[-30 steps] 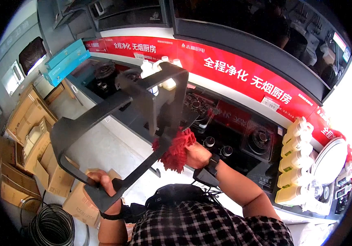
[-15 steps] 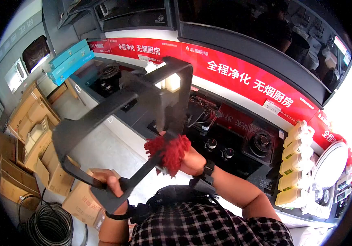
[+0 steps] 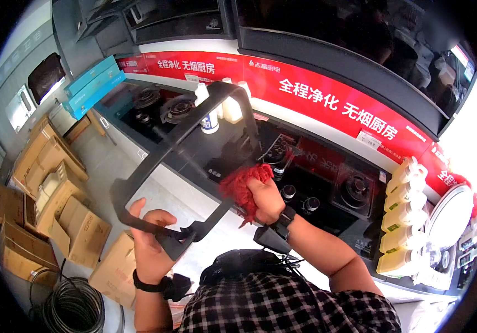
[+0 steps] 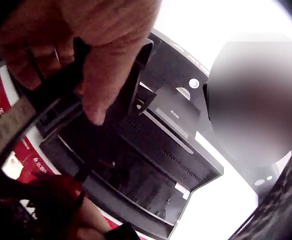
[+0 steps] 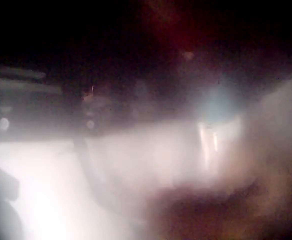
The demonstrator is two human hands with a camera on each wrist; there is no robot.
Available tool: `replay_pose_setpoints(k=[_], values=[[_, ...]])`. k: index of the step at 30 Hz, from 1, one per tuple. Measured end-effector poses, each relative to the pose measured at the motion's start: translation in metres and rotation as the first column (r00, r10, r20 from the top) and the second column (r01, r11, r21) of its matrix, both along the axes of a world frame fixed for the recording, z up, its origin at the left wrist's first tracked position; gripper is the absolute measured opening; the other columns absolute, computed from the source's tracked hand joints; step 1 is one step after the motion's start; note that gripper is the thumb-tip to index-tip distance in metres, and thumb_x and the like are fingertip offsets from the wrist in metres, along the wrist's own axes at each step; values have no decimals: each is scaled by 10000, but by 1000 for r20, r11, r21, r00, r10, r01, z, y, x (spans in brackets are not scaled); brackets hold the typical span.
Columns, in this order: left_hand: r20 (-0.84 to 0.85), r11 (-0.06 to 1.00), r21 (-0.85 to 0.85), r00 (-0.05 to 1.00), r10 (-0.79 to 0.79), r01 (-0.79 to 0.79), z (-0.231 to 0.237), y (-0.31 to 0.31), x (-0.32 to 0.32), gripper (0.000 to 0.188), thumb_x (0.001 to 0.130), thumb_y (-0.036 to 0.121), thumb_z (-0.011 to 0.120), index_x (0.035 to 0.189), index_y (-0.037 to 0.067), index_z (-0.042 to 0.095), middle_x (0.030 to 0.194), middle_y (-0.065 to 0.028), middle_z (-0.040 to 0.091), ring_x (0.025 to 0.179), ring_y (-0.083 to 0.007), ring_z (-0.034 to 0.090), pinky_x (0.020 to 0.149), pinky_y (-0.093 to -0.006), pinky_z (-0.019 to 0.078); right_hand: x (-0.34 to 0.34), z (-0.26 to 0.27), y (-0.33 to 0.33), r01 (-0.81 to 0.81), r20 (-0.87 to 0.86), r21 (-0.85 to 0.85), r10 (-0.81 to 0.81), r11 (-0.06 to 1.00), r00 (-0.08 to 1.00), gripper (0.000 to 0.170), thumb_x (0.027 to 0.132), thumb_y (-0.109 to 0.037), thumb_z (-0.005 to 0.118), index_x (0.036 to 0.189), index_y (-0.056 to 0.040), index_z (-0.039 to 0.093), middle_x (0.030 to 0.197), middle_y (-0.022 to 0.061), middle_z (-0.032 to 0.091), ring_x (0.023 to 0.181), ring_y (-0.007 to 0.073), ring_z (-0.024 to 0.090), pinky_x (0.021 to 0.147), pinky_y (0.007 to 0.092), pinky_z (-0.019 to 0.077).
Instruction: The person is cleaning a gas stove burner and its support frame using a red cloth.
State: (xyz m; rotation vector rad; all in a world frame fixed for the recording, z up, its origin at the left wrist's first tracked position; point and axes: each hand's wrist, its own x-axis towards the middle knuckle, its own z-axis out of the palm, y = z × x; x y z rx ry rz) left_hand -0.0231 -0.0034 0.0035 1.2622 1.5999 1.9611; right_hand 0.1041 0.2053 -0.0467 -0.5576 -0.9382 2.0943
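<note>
A black open frame [image 3: 213, 220] is held in the air over the counter's front edge. My left hand [image 3: 152, 244] holds its near lower corner, the fingers spread around the bar. Up close in the left wrist view, the thumb and fingers straddle the dark bar [image 4: 58, 87]. In my right hand [image 3: 268, 201] is a bunched red shaggy cleaning cloth [image 3: 244, 186], gripped against the frame's right side. That cloth [image 4: 51, 195] shows dark at the lower left of the left wrist view. The right wrist view is badly blurred.
Gas cooktops [image 3: 327, 194] line the dark counter, with white bottles [image 3: 209, 119] behind the frame. Yellow jugs [image 3: 399, 238] stand at right. Cardboard boxes [image 3: 86, 236] and a coiled black hose [image 3: 74, 305] lie on the floor at left. Dark range hoods [image 3: 332, 50] hang above.
The frame has turned, opening the view to the bottles behind it. My left hand's fingers have spread along the corner. The right hand with the cloth has shifted up and to the right.
</note>
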Motion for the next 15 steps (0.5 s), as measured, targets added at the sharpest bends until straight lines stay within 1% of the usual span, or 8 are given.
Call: replay_pose_setpoints(k=[1, 4, 5, 8, 9, 11, 13, 15], values=[[-210, 993, -48, 971, -112, 104, -5, -6, -18, 1155, 584, 13, 830, 1447, 100, 68, 1124, -115, 518, 1046, -202, 522, 931, -348, 421, 3, 3, 3, 3, 23, 25, -4, 1000, 1000, 229, 917, -12, 463, 1135, 2, 530, 1036, 122, 629, 919, 242, 635, 794, 359, 533], [-84, 968, -6, 965, -249, 250, -6, -15, -17, 1263, 538, 20, 835, 1475, 104, -7, 1235, -152, 498, 1188, -247, 472, 1037, -415, 340, 8, 15, 5, 41, -22, 96, -39, 995, 999, 185, 892, 13, 489, 1064, -25, 544, 887, 73, 618, 770, 177, 605, 673, 322, 507], [-104, 957, 43, 954, -280, 286, -4, -17, -19, 1257, 540, 36, 827, 1490, 86, 6, 1287, -168, 478, 1231, -277, 461, 1032, -427, 356, 8, 18, 5, 76, 16, 147, -79, 986, 997, 192, 883, 19, 492, 1061, -32, 541, 881, 55, 610, 761, 163, 597, 665, 311, 500], [199, 979, 150, 966, -168, 140, -6, -25, -18, 1154, 569, 72, 830, 1483, 50, 126, 1288, -146, 479, 1217, -267, 477, 1026, -421, 369, 5, 10, 15, 105, -32, 189, -101, 976, 994, 200, 875, 14, 504, 1066, -37, 533, 892, 45, 605, 770, 145, 589, 679, 302, 497], [192, 987, 159, 979, -64, 33, -11, -24, -22, 1028, 632, 122, 830, 1458, 23, 227, 1297, -119, 478, 1205, -233, 482, 1025, -387, 375, 6, 11, 17, 93, 8, 215, -98, 972, 995, 208, 871, 13, 508, 1072, -36, 530, 901, 44, 606, 781, 141, 588, 687, 297, 496], [76, 981, 186, 996, 40, -53, -7, -32, -27, 976, 664, 107, 808, 1452, 15, 240, 1301, -108, 478, 1188, -213, 489, 1023, -363, 376, 9, 13, 20, 65, 91, 262, -91, 963, 992, 225, 865, 12, 515, 1085, -35, 522, 920, 43, 607, 804, 134, 585, 702, 289, 493], [-22, 940, 271, 975, 220, -206, -10, -32, -24, 879, 701, 66, 773, 1428, 11, 283, 1299, -99, 482, 1143, -194, 509, 997, -325, 396, 6, 12, 19, 104, 45, 296, -123, 949, 991, 264, 849, 26, 528, 1106, -34, 519, 937, 41, 609, 826, 124, 580, 721, 279, 491], [-29, 950, 182, 964, 264, -254, -23, -44, -31, 835, 705, 54, 771, 1405, 8, 319, 1294, -104, 483, 1137, -191, 514, 981, -317, 411, 7, 11, 19, 121, 24, 350, -138, 929, 990, 310, 849, 50, 519, 1150, -26, 511, 1000, 54, 611, 887, 138, 587, 770, 291, 496]])
